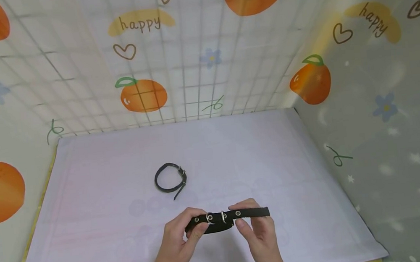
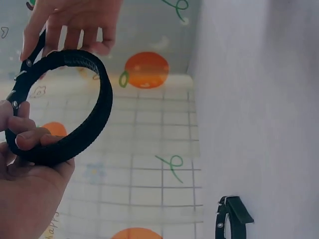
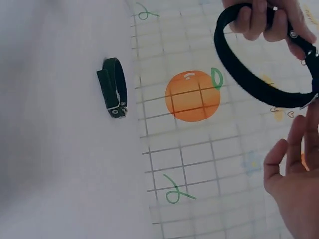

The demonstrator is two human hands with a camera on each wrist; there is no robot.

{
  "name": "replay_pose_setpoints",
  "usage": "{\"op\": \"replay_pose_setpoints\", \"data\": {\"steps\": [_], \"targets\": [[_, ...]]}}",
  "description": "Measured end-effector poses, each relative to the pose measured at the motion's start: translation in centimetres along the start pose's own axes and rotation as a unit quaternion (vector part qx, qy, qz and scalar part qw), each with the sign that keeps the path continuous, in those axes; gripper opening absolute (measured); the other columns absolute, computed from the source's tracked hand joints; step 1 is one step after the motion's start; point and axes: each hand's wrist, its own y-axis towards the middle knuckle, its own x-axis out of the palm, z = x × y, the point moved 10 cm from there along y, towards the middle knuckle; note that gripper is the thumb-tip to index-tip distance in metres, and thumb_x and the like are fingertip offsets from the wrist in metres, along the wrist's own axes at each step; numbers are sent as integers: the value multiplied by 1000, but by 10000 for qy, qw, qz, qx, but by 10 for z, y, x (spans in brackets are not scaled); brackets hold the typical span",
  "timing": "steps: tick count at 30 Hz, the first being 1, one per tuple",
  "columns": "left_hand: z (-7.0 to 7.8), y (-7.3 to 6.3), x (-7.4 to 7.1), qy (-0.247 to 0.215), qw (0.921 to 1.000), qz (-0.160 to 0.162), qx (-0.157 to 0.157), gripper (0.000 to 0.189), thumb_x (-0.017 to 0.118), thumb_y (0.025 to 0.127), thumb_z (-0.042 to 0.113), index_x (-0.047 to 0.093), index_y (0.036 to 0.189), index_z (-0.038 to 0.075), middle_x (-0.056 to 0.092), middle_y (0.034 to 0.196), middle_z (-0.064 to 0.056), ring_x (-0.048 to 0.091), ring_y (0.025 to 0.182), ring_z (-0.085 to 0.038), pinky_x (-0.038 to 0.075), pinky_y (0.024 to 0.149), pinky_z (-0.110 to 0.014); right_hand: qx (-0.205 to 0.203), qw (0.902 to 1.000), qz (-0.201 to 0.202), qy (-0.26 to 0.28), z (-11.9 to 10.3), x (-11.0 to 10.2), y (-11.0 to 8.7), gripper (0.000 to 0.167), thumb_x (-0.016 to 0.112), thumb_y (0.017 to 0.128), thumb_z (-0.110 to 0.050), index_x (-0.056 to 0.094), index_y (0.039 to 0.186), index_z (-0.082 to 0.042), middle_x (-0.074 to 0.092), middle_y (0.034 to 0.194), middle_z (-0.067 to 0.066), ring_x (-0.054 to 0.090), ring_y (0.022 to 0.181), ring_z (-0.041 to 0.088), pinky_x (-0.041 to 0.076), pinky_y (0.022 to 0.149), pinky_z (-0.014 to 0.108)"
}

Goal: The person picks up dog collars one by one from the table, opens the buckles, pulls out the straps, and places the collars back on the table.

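A black collar with metal eyelets (image 1: 238,213) and a metal ring is held up close over the table, its band bent into a loop (image 2: 103,107). My left hand (image 1: 176,239) grips the loop's left side, fingers through it and thumb in front. At the other side, my right hand (image 1: 262,240) pinches the collar by the buckle, thumb below the strap and fingers behind. The strap's free end (image 1: 259,212) sticks out to the right past that thumb. Farther back, a second black collar (image 1: 156,181) lies on the table, buckled into a ring with its short tail pointing toward me.
A white cloth (image 1: 100,209) covers the table. Behind it stands a white wire grid (image 1: 186,87) under a sheer curtain printed with oranges. Printed curtain panels (image 1: 389,143) also close in the left and right sides.
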Motion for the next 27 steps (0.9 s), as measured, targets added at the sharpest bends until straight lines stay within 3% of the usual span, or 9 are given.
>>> {"op": "replay_pose_setpoints", "data": {"steps": [5,8,14,19,27], "targets": [[-1,1,2,115,9998,-151,-62,25,74,99,4,68,118,19,67,89,5,46,73,7,43,58,-11,-304,9971,-293,-641,-6,9,3,37,58,95,19,72,123,-1,70,115,11,68,107,14,52,99,22],[-1,1,4,208,9992,-327,-34,22,71,102,6,66,119,20,65,87,6,48,74,6,45,60,-11,-250,9933,-374,-1060,-7,11,4,40,59,97,16,72,127,-6,75,114,9,71,108,10,53,100,19],[-1,-2,8,208,9987,-447,-91,18,70,105,12,63,120,19,64,86,5,50,75,4,49,62,-15,144,9965,-335,-746,-6,16,1,40,54,101,17,71,129,-6,79,112,8,73,108,6,57,97,20],[2,0,14,448,9986,-163,-239,40,79,101,27,60,135,20,63,100,6,51,75,3,49,62,-13,149,9989,-240,-384,-8,21,0,40,50,100,21,70,127,-1,75,110,13,73,101,5,62,88,21],[24,10,12,447,9950,771,444,38,91,89,22,74,122,20,67,100,4,50,66,-2,40,59,-3,495,9977,-166,-432,-6,23,0,33,46,104,18,68,122,1,76,105,18,75,97,4,64,78,23]]}}
